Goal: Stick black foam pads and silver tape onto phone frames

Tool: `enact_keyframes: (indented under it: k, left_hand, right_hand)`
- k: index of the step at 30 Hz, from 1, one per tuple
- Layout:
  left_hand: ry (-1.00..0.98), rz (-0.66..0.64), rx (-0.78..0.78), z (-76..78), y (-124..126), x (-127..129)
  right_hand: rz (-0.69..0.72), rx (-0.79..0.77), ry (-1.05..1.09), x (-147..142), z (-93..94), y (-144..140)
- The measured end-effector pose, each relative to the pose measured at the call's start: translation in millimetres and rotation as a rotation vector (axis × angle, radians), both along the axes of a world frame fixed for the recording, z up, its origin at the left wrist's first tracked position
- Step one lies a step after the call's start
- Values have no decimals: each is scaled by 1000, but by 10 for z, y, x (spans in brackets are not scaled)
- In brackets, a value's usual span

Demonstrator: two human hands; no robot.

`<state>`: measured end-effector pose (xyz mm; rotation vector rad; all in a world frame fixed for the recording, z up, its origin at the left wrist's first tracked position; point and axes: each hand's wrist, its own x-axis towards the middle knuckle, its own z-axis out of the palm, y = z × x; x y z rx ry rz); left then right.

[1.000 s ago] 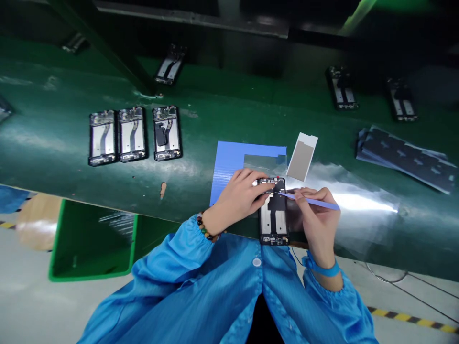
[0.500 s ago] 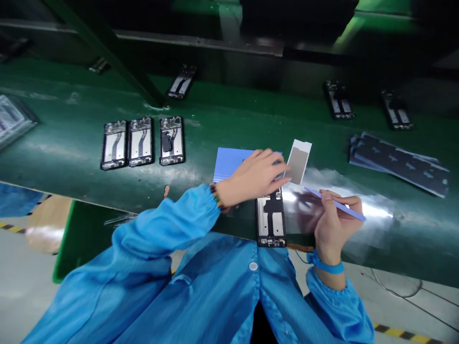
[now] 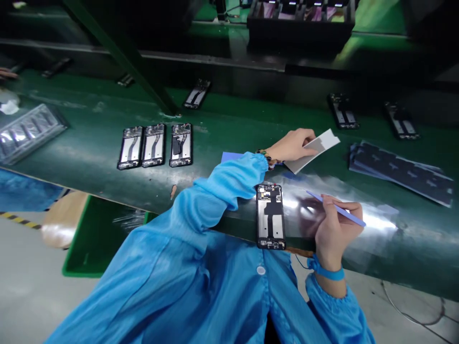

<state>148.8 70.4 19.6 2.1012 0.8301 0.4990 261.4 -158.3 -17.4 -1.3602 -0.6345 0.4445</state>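
Note:
My left hand [image 3: 292, 145] reaches forward over the green belt and grips a grey and white sheet [image 3: 317, 148], lifting it off the surface. A thin blue stick [image 3: 337, 209] is pinched in my right hand [image 3: 335, 229], which rests on a clear plastic film [image 3: 373, 224]. Between my arms an open phone frame [image 3: 270, 216] lies flat near the belt's front edge, untouched. A blue card [image 3: 231, 156] shows partly behind my left sleeve.
Three phone frames [image 3: 155, 145] lie side by side at the left. More frames [image 3: 343, 111] sit further back. A stack of dark sheets [image 3: 401, 171] lies at the right, a clear tray [image 3: 28, 129] at far left, a green bin [image 3: 100, 239] below the belt.
My left hand left the phone frame, reached forward and picked up the grey sheet. My right hand drew the blue stick away from the phone to the right.

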Motion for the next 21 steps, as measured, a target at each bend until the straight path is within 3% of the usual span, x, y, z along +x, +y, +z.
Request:
enact_keyframes:
  k: [3,6,10,13,16,21]
  left_hand:
    - [-252,63,-102,151,-190,-370]
    - [-298,139,-124,367,-611,-953]
    - [-4,214,-106,518,-1445,-1691]
    - [117,315,-162,420,-1988,-1954]
    - [121,293,-131,200,-2279,-1970]
    - [237,326,305,-102,-2401,-1924]
  right_hand:
    - [-48,21,9,-9,8,12]
    - [-55,7,16,-28,39,12]
    - [-30,-21,-11,-64,80,-9]
    - [12,-35,-51,-80,85,-17]
    - [58,-30,-83,-72,71,-4]
    - [118,-86,-121,-125,102,-16]
